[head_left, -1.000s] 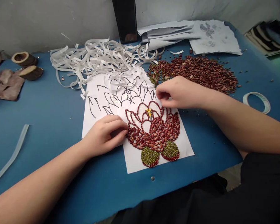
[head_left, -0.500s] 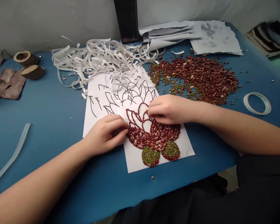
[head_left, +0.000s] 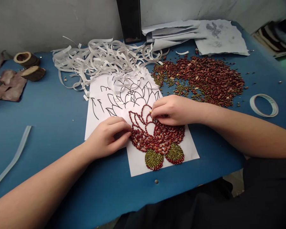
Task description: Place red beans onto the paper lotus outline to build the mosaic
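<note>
A white sheet of paper (head_left: pixel 95 108) with a black flower line drawing lies on the table. Its lower part is covered with red beans (head_left: pixel 143 138) and two rounds of green mung beans (head_left: pixel 154 158). My left hand (head_left: pixel 112 135) rests at the left edge of the bean pattern, fingers curved, thumb slightly apart from the index finger, nothing seen between them. Over the upper right of the pattern, my right hand (head_left: pixel 169 109) is closed with fingertips pinched down near the bean-lined petals. A tiny yellowish bit shows at its fingertips; what it is I cannot make out.
A heap of mixed red and green beans (head_left: pixel 212 78) spreads behind my right hand. Curled paper strips (head_left: pixel 100 60) overlap the sheet's top. A tape roll (head_left: pixel 264 105) lies right, folded papers (head_left: pixel 221 38) at the back, wooden pieces (head_left: pixel 33 73) left, and a pale strip (head_left: pixel 16 152) nearer.
My right hand has shifted very slightly upward, its fingertips staying at the same petals. My left hand has not moved.
</note>
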Tool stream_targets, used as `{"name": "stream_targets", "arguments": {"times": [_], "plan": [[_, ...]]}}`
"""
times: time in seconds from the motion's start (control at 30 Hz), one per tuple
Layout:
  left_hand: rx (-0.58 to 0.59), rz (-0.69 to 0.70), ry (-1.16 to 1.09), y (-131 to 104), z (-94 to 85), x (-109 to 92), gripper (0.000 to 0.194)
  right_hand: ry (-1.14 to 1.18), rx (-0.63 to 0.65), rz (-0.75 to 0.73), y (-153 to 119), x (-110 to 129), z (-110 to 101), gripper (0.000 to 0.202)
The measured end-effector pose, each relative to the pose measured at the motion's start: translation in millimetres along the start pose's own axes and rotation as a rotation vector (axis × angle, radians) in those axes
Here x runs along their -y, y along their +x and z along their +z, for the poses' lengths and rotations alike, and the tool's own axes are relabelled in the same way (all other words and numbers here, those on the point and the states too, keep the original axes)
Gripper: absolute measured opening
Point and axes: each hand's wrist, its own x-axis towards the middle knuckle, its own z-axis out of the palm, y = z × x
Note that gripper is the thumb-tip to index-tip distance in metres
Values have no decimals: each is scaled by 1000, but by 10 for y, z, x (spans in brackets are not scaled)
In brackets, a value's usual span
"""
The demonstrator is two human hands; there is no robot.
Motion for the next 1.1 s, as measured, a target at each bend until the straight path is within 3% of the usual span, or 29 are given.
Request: {"name": "stream_targets", "arguments": {"times": [0.3,0.53,1.1], "plan": [[-2,-10,-14,-11,13,15,13,12,-59,32,-22,-34,-83,15],[-8,3,-7,-18,19,16,12,-3,8,20,-25,-41,-48,15],[8,-21,-7,-12,8,4,15,63,0,39,-43,-63,-115,16]]}}
